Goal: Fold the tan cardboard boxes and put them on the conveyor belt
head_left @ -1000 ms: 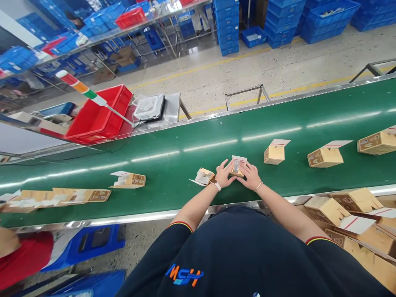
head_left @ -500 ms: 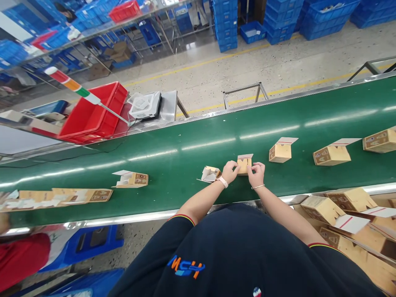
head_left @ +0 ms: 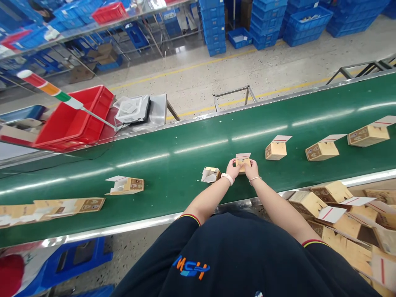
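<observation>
A small brown cardboard box (head_left: 243, 161) with a white flap up stands on the green conveyor belt (head_left: 173, 165), held between both hands. My left hand (head_left: 232, 169) grips its left side, fingers curled. My right hand (head_left: 252, 169) grips its right side. Just left of my left wrist lies another small box (head_left: 210, 174) on its side, open end showing. Three more boxes with raised flaps stand to the right on the belt: one box (head_left: 276, 149), a second box (head_left: 321, 150) and a third box (head_left: 368, 135).
A pile of brown boxes (head_left: 340, 214) fills the lower right beside the belt. Flattened cartons (head_left: 68, 205) and an open box (head_left: 125, 185) lie on the belt's left. Beyond the belt stand a red crate (head_left: 74, 119) and a steel stand with a tray (head_left: 133, 109). Blue crates line the back.
My hands closed round the box and set it upright a little farther out on the belt. The boxes on the belt shifted slightly in view as my head moved.
</observation>
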`<state>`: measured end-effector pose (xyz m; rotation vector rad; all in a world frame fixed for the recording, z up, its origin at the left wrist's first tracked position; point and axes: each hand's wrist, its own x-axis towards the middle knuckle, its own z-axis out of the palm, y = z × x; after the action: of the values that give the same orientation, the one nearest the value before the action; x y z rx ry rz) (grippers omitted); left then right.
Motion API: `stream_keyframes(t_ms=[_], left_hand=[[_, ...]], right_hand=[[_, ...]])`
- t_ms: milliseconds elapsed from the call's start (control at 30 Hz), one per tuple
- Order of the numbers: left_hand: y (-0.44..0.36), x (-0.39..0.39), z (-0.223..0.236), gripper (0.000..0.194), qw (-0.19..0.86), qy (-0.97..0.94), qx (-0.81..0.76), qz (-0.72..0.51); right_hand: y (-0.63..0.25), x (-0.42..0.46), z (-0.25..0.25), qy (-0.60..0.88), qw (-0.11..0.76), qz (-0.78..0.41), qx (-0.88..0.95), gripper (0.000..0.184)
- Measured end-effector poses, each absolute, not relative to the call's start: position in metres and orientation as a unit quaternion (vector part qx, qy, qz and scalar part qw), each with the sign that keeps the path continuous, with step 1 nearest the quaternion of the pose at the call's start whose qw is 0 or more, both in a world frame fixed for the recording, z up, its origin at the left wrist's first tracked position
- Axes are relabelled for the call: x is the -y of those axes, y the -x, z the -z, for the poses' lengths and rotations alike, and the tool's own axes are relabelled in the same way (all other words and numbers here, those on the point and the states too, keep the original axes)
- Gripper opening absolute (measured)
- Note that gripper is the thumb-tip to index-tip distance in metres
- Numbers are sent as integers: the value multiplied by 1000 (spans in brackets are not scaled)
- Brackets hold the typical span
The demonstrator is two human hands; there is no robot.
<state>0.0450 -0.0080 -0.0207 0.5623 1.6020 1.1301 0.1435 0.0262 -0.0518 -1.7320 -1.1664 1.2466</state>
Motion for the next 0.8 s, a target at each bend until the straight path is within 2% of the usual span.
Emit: stream_keyframes(t_ms=[67,133,267,333,433,500,533,600,667,800], left_hand=[[-48,26,16,55,520,-242,-673,-467],[-43,57,10,53,549,-275,-654,-441],[-3,133,-8,41,715,-344,-537,-285],[29,165,-16,41,735,-343,-528,-252],[74,192,-22,42,689,-308,-592,-284],[95,197,-20,40,628,-277,-651,-325],[102,195,-16,39,591,-266,-677,-349],[111,185,-7,39,516,-270,-711,-394],[115,169,2,46,458,-313,-719,-419],[123,127,12,78,427,-457,-683,-377]], right_hand=[[-147,-33,50,673,337,-495,435,35],[-150,-40,48,676,329,-505,424,34],[-163,-50,38,685,312,-506,422,29],[-173,-48,30,690,312,-493,428,37],[-180,-36,18,698,350,-427,455,69],[-174,-24,11,708,357,-327,514,93],[-168,-18,7,716,346,-276,541,97],[-151,-9,-3,738,309,-206,564,91],[-138,-5,-18,754,293,-194,555,78],[-161,5,-68,720,332,-143,592,68]])
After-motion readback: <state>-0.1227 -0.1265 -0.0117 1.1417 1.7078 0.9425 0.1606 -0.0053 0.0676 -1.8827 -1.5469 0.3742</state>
